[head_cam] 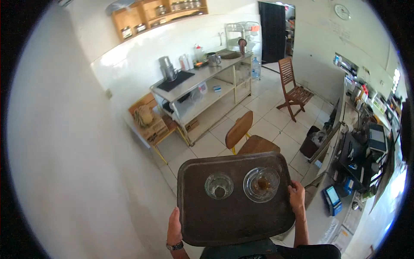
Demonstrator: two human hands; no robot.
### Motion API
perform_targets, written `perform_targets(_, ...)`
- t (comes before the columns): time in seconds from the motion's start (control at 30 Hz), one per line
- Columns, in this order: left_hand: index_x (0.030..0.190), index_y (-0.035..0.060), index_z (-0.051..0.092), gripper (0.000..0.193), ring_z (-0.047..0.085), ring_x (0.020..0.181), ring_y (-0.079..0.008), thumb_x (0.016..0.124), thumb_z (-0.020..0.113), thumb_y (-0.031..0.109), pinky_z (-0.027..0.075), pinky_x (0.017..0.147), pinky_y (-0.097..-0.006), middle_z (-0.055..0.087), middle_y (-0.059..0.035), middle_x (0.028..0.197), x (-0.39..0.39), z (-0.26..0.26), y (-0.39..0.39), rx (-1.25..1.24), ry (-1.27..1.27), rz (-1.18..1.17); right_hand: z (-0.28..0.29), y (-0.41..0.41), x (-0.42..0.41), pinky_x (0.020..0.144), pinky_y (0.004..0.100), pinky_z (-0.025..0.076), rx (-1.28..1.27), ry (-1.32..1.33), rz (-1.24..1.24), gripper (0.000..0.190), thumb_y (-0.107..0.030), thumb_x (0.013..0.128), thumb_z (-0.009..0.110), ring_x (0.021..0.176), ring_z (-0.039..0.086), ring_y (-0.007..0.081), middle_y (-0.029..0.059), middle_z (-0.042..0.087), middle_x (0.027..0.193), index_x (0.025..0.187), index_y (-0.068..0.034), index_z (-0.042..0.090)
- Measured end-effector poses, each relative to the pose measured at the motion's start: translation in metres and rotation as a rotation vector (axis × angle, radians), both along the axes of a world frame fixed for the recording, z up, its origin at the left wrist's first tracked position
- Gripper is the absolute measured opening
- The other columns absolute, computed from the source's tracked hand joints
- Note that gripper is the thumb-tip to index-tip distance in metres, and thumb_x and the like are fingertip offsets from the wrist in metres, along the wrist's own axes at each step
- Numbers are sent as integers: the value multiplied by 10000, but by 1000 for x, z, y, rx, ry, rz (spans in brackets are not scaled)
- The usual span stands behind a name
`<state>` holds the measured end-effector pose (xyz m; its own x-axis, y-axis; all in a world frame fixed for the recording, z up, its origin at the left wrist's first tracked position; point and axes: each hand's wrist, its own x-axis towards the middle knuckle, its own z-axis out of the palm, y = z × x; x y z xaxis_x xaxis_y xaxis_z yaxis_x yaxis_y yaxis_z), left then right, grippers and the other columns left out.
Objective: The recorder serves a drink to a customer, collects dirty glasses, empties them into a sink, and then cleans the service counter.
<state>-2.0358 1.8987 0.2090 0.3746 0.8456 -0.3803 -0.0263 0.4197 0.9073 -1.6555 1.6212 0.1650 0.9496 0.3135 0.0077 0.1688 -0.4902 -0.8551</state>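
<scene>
Both hands carry a dark brown serving tray at waist height. My left hand, with a watch at the wrist, grips the tray's left edge. On the opposite edge is my right hand, its thumb over the rim and its other fingers hidden underneath. Toward the tray's far left stands a clear drinking glass. To the right of it, a second glass with a little amber-brown liquid at the bottom stands on a clear glass saucer.
A wooden chair stands just beyond the tray. Past it are a steel counter and a slatted folding chair. A cluttered counter with a card terminal runs along the right; a white wall is on the left.
</scene>
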Motion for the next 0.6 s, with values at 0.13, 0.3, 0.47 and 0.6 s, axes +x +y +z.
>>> perform_targets(0.13, 1374, -73, 468, 584, 551, 1192, -268, 1068, 354, 410, 439, 1020, -396, 552, -167, 1352, 68, -10, 145, 30, -45, -210, 24, 105, 32, 919, 424, 481, -11, 10, -71, 272, -62, 927, 609, 1059, 635, 360, 224, 656, 1125, 1171, 57, 617)
perform_targets(0.3, 1349, -37, 522, 526, 551, 1188, -235, 1070, 375, 384, 426, 1024, -377, 591, -130, 1315, 194, -11, 321, 43, -68, -363, 11, 231, 115, 904, 410, 484, -2, -70, -192, 263, -24, 926, 598, 1038, 637, 313, 198, 664, 1104, 1179, 47, 621)
perform_targets(0.47, 1386, -80, 460, 577, 462, 1303, -226, 1042, 468, 383, 343, 1099, -345, 510, -148, 1410, 329, -41, 498, 91, 100, -378, 36, 372, 205, 905, 421, 498, 38, -14, -356, 302, -9, 930, 578, 1052, 642, 348, 217, 650, 1142, 1225, 51, 596)
perform_targets(0.6, 1398, -65, 462, 577, 444, 1327, -234, 1041, 469, 388, 321, 1122, -347, 498, -151, 1429, 420, -44, 611, 92, 101, -493, 30, 459, 283, 893, 421, 500, 101, -13, -431, 294, -28, 926, 586, 1041, 645, 359, 228, 647, 1138, 1208, 53, 607)
